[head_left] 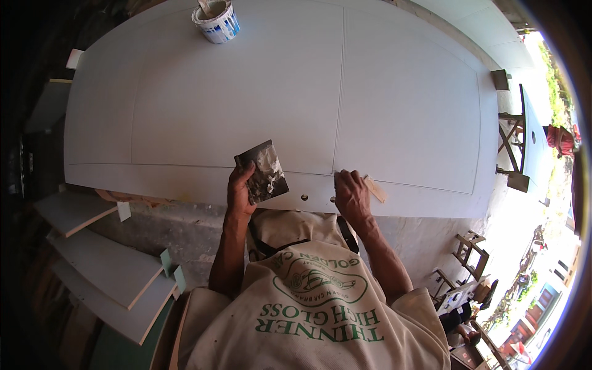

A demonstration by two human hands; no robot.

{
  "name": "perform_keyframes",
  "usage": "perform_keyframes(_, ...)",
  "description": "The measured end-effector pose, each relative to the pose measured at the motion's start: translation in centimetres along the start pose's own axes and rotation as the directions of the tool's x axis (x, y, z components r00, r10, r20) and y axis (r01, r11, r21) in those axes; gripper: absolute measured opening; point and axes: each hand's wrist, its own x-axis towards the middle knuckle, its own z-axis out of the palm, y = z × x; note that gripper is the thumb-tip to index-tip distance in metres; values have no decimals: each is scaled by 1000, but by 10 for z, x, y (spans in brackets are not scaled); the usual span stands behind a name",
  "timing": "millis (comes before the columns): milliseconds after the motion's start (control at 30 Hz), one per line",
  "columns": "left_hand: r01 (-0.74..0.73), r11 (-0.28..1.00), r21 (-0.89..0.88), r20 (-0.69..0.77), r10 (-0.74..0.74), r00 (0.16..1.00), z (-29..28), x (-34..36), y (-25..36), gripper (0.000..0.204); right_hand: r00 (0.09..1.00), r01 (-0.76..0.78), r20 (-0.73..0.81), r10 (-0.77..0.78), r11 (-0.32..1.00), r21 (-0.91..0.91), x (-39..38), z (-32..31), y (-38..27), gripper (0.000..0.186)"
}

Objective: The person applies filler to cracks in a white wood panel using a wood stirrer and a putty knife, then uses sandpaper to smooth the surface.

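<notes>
A large white door panel (246, 92) with thin grooves lies flat before me. My left hand (240, 191) grips a dark square plate (284, 187) smeared with pale putty, holding it above the panel's near edge. Down at the panel, close to where two grooves meet, my right hand (353, 196) is closed around a scraper. The scraper's pale, flat handle (375, 190) sticks out on the right of that hand; its blade is mostly hidden by the fingers. Two small round holes show near the front edge, one (304, 197) between my hands and the other beside my right wrist.
On the panel's far left part stands a white and blue bucket (216, 28) with a putty-covered tool in it. Grey boards (117, 265) are stacked at lower left. Metal stands (470, 253) and a seated person's legs (459, 317) are at the right, towards bright daylight.
</notes>
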Motion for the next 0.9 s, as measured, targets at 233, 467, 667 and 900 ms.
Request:
perform_keyframes(233,213,969,124,128,-228,965,9,-44,-33,42,901,-300,154,405,327,896,-22,20,3,35)
perform_keyframes(467,236,961,145,95,-251,963,36,-60,-79,37,985,-155,101,141,455,877,-6,3,-12,31)
perform_keyframes(667,82,997,-9,133,-80,988,23,-68,-80,47,967,-127,-226,121,992,-11,-51,-31,82,36)
perform_keyframes(900,-75,993,-94,24,78,997,10,-84,-87,44,992,-36,-110,61,975,220,-75,-26,131,31)
